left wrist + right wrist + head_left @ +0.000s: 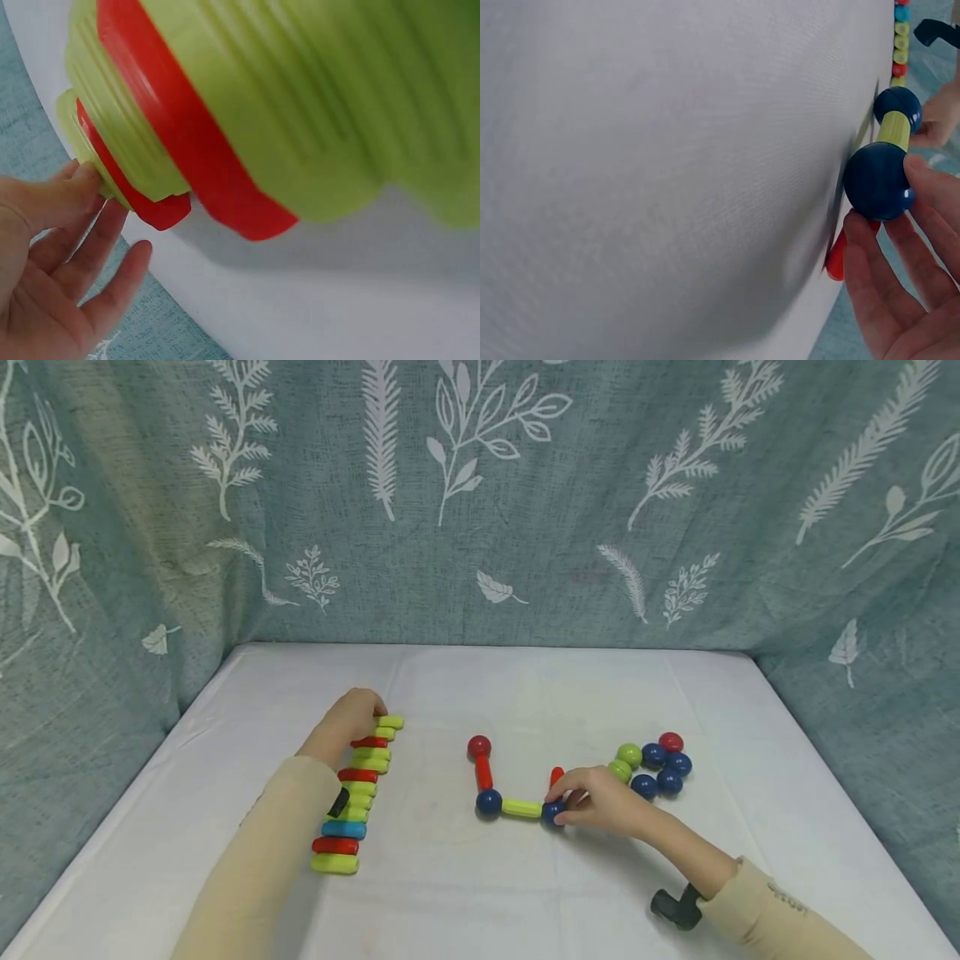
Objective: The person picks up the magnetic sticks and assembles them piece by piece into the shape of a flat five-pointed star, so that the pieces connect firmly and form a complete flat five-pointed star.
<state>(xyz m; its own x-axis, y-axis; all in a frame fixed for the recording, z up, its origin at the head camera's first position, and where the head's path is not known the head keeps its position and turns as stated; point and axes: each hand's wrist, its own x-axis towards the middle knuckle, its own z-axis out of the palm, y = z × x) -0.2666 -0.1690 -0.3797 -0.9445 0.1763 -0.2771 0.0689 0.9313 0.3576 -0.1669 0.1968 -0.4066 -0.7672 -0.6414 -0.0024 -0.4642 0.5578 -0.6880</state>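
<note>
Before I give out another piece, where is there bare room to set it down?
Bare cloth lies between the stick row and joined shape, behind that shape to the far edge, and in front between the sleeves. Crowded: the ball cluster, right hand, and the row by the left hand.

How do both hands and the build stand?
Left hand pinching farthest rod in row. Right hand gripping blue corner ball. Build U-shaped. Nothing visibly blocking.

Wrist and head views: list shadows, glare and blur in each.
Left wrist: the nearest green rods look large and soft, shadow on the white cloth below them; right wrist: a broad, soft-edged shadow crosses the cloth, a small glint on the nearest blue ball; head: soft shadow under the right hand.
</note>
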